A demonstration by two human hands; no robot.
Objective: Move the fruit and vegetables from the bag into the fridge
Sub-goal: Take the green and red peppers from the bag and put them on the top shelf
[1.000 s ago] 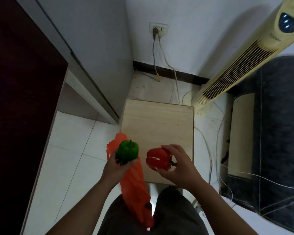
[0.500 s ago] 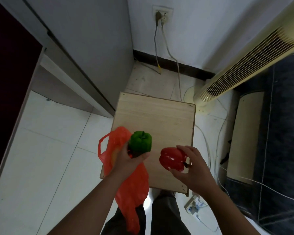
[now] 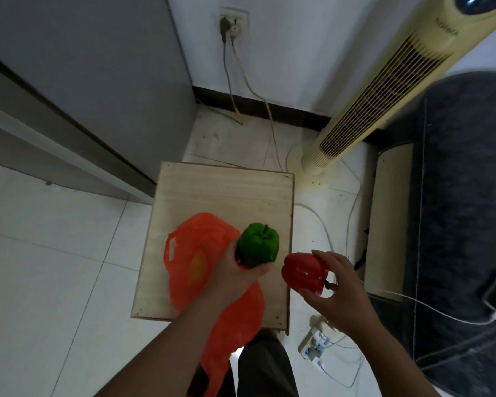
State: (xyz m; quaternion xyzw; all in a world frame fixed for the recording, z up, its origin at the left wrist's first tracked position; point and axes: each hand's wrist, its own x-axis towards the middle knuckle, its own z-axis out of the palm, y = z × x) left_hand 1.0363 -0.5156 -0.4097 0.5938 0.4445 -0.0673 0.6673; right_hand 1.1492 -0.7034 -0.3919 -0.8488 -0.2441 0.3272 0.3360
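My left hand (image 3: 235,277) grips a green bell pepper (image 3: 259,245), stem up, over the near part of a small wooden table (image 3: 226,193). To its right, my right hand (image 3: 337,293) holds a red bell pepper (image 3: 304,272) lying on its side, out past the table's right edge. An orange plastic bag (image 3: 196,262) lies crumpled on the table's near left part and hangs down over its front edge under my left forearm. The grey fridge (image 3: 83,67) stands at the upper left with its doors closed.
A cream tower fan (image 3: 384,90) stands right of the table. Cables run from a wall socket (image 3: 232,21) down across the floor. A power strip (image 3: 315,345) lies near my feet. A dark sofa (image 3: 464,210) fills the right side. White floor tiles lie to the left.
The view has swung to the left and pulled back. Both hands keep their peppers and have drifted right, the bag now more spread on the table.
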